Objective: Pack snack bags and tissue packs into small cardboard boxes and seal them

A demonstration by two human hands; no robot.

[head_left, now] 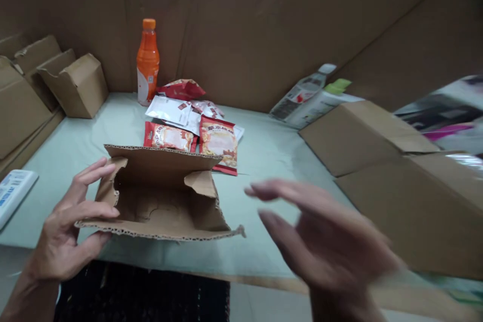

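Your left hand [70, 224] pinches the left side of the cardboard box [162, 166], which sits open and apparently unfilled over the table [269, 153], snack packets [219, 143] lying outside behind it, while your right hand [332, 231] hovers bare, fingers parted.

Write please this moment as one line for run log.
left grip: holding open carton | right grip: open, apart from carton, blurred | packets: beyond carton

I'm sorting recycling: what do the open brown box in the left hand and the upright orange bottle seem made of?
Open brown box: matt corrugated cardboard, shown by its rough, fluted edges.
Upright orange bottle: probably glossy plastic, from its seemingly translucent body; glass isn't excluded.
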